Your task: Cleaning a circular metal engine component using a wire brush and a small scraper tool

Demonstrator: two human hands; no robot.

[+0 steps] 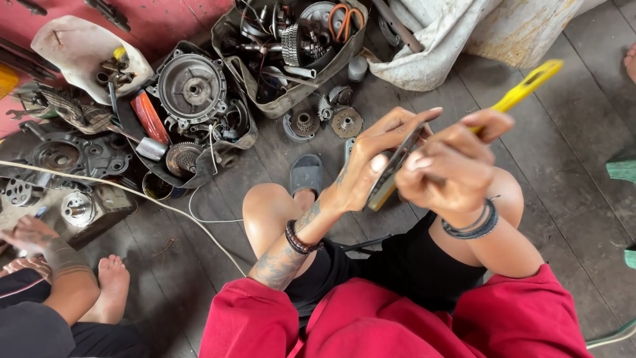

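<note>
We have a thin, flat, dark part point(395, 167) pinched on edge between our two hands, held up in the air over our bent knees, well above the plank floor point(570, 159). It looks like stiff metal, light enough for fingertips alone, and probably greasy, so we judge it slippery; its narrow edges are the place to clamp it, as our left hand point(371, 166) does now, thumb on the near face and fingers wrapped over the far edge. Our right hand point(447, 169) is closed around a yellow-handled tool point(523, 89), whose handle sticks up and away past the knuckles; the working end is hidden behind the fingers, seemingly against the part. Below the grip, a grey sandal point(306, 174) shows beside our knee. Farther out beyond the left hand lie loose gears point(346, 122), a canvas bag of engine parts point(291, 46) and a round grey engine cover point(192, 86). Off to the far left, another person's hand point(26, 233) rests near more metal castings.
</note>
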